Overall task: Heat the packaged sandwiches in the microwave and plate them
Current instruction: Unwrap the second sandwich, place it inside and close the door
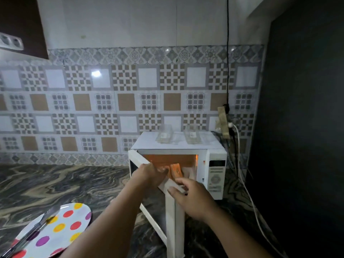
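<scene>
- The left hand (149, 174) reaches over the top edge of the open microwave door (167, 211) into the lit cavity; its fingers stretch forward, but whether they touch anything inside cannot be told.
- The right hand (189, 196) sits at the door's upper corner, thumb and fingers loosely curved against the edge, seemingly steadying it.
- Inside the microwave (214, 175), an orange-lit sandwich (176, 171) stands just beyond the left hand; how many there are is unclear.
- On top of the microwave lie two clear empty packages (165, 135).
- Left of the microwave, well apart on the counter (55, 183), a polka-dot plate (70, 226) carries metal tongs (31, 233) and no food.
- Judgement: unpacking and loading look done; whether heating has happened cannot be told, and plating remains.
</scene>
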